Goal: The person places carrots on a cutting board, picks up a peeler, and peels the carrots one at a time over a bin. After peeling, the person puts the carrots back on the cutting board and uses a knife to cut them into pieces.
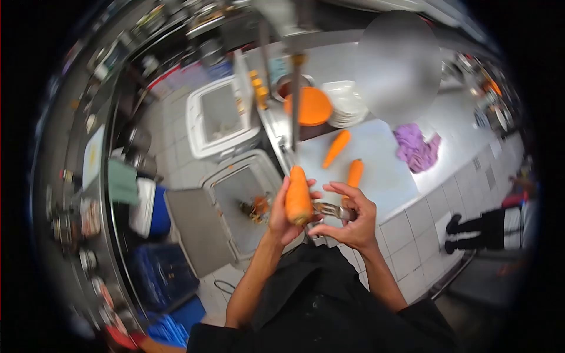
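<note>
My left hand (pixel 279 213) is closed around a large orange carrot (pixel 298 195), its stem end toward me. A metal peeler (pixel 331 210) is gripped in my right hand (pixel 356 219), its head close beside the carrot's lower right side. Behind my hands, two more carrots lie on a pale cutting board (pixel 385 150): one carrot (pixel 336 149) farther back, the other carrot (pixel 355 173) just beyond my right hand. Below and left of my left hand stands a bin (pixel 221 235), with peelings (pixel 256 208) at its bottom.
A stack of white plates (pixel 347 109) and an orange round container (pixel 309 106) stand behind the board. A crumpled purple cloth (pixel 415 147) rests at its right. A second white-rimmed bin (pixel 196 126) is farther left. Another person's dark-clad legs (pixel 478 230) show at the right.
</note>
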